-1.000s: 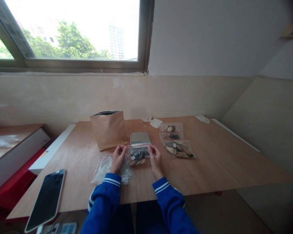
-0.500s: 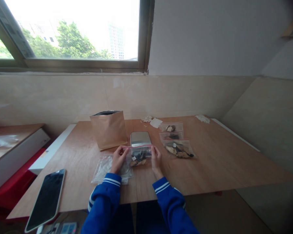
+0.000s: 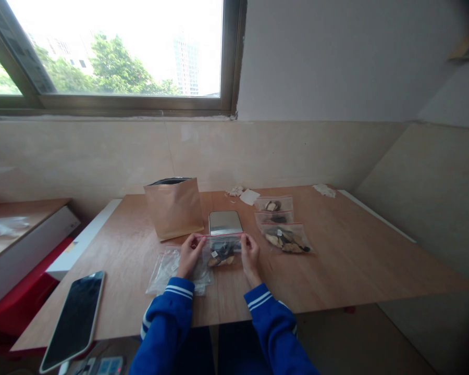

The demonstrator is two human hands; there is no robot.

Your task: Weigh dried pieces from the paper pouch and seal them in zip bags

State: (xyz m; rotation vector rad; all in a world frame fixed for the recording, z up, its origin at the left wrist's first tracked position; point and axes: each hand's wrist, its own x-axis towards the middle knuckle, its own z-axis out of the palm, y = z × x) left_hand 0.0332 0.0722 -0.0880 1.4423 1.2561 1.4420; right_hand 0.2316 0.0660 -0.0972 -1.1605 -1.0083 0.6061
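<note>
A clear zip bag (image 3: 223, 252) with a red seal strip hangs between my two hands, dark and tan dried pieces and a small white label inside. My left hand (image 3: 190, 255) pinches its top left corner. The top right corner is pinched by my right hand (image 3: 250, 256). Just beyond the bag lies a flat scale (image 3: 224, 222) with a silvery top. Beneath my left wrist is a pile of clear plastic bags (image 3: 162, 273), partly covered by the hand.
A brown paper pouch (image 3: 174, 208) stands open at the back left. Several filled zip bags (image 3: 285, 238) lie in a column to the right. A phone (image 3: 76, 312) rests at the left edge. White scraps (image 3: 250, 197) are near the wall.
</note>
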